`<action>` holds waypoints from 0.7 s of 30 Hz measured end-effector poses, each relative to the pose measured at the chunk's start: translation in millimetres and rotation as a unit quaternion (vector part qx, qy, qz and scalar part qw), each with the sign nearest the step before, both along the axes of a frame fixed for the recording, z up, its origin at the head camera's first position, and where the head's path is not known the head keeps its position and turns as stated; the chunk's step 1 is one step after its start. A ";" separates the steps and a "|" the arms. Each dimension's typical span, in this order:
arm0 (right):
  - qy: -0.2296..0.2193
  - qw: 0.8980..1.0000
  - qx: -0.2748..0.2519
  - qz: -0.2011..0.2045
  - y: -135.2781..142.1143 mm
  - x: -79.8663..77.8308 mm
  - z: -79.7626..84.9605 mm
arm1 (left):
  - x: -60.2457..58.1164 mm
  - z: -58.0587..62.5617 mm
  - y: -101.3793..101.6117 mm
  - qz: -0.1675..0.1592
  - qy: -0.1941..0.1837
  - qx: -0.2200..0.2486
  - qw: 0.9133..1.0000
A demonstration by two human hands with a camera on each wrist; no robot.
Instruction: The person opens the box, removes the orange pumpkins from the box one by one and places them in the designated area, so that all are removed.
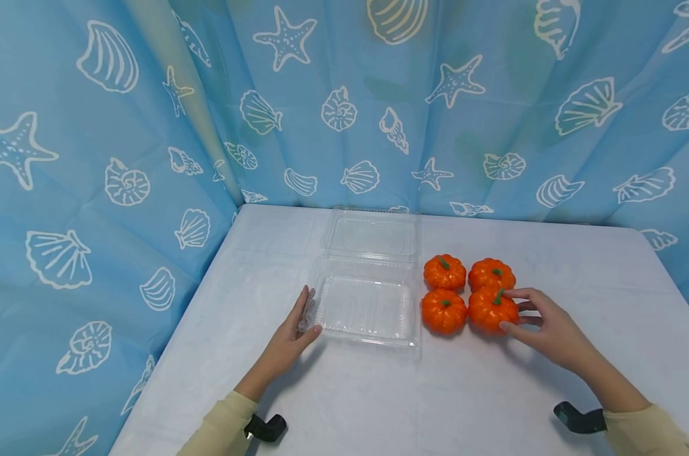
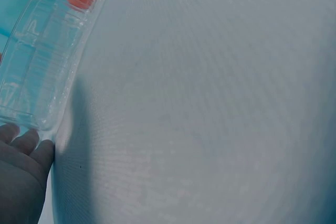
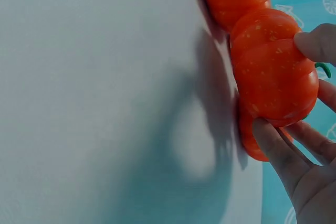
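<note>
A clear plastic clamshell container [image 1: 410, 329] lies with its lid [image 1: 373, 234] folded back, nothing inside. My left hand [image 1: 287, 342] rests at its left side, fingers fairly straight along the wall and thumb by the front corner. In the left wrist view, fingertips [image 2: 44, 150] come right up to the container [image 2: 37, 72]. My right hand [image 1: 549, 329] grips the front right small orange pumpkin [image 1: 487, 310], which has a green stem, with thumb and fingers on its right side. In the right wrist view, the fingers spread around this pumpkin [image 3: 273, 72].
Three similar pumpkins stand close by: front left [image 1: 444, 313], back left [image 1: 444, 273] and back right [image 1: 495, 273]. All sit right of the container on a white-covered table [image 1: 367, 405]. A blue shell-print curtain [image 1: 322, 145] hangs behind and at the left.
</note>
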State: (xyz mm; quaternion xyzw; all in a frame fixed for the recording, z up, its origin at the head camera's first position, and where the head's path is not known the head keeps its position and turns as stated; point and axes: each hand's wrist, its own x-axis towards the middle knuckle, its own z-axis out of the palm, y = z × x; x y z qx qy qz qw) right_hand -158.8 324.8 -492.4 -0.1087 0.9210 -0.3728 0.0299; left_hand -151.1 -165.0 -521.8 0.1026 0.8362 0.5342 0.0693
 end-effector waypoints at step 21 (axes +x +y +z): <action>-0.061 0.998 0.002 -0.012 2.2 1.4 -10.9 | -2.0 -5.3 -1.6 -0.009 0.008 0.005 1.000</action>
